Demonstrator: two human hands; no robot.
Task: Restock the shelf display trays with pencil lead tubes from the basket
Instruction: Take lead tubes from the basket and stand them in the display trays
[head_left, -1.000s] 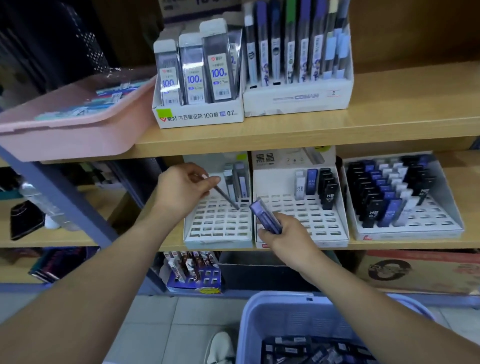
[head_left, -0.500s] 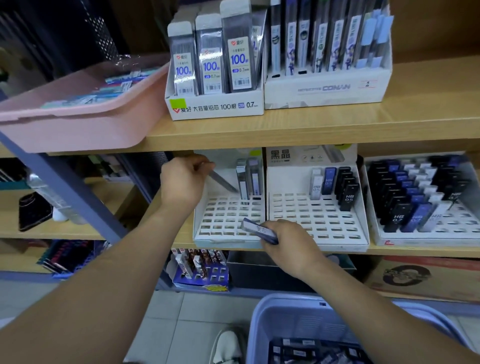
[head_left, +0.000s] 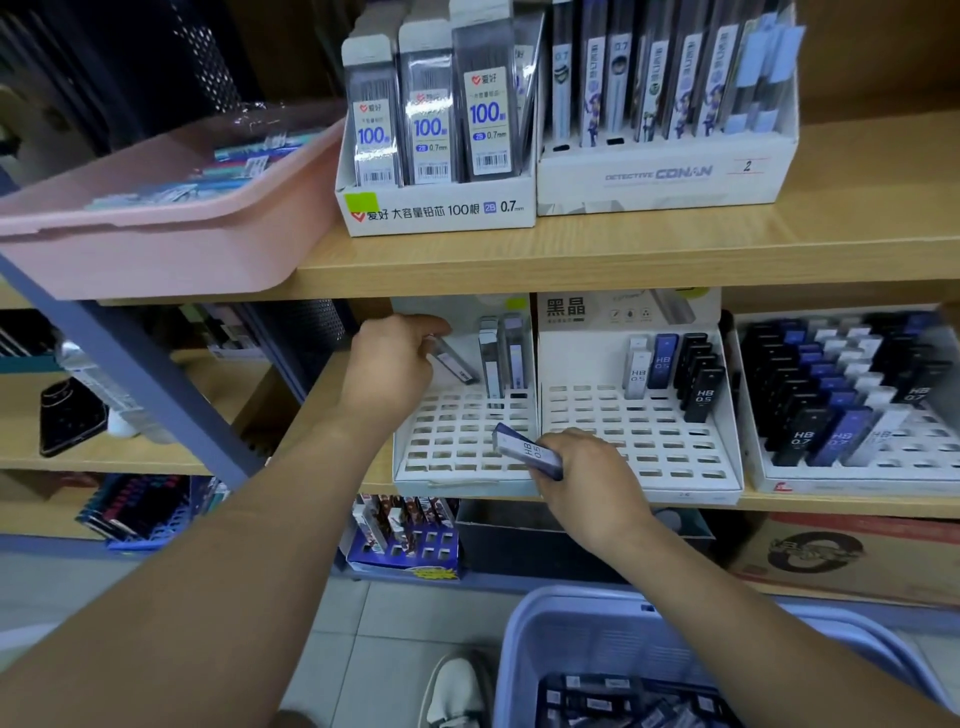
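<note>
Left hand (head_left: 389, 366) pinches 1 lead tube (head_left: 458, 364) tilted toward the left display tray's (head_left: 410, 470) far slots, while right hand (head_left: 584, 475) grips spare HB tubes (head_left: 527, 451) near, ready for feeding.

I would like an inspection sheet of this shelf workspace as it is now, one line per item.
Surface: wooden shelf, two tiers.
Job's things: left tray holds two upright tubes; middle tray partly filled; basket below holds more.
Clutter: pink bin on the upper tier.
Hands: left hand pinches a grey tube over the left tray; right hand grips a blue tube.
Cables: nothing seen.
Surroundings: tiled floor, a shoe.
</note>
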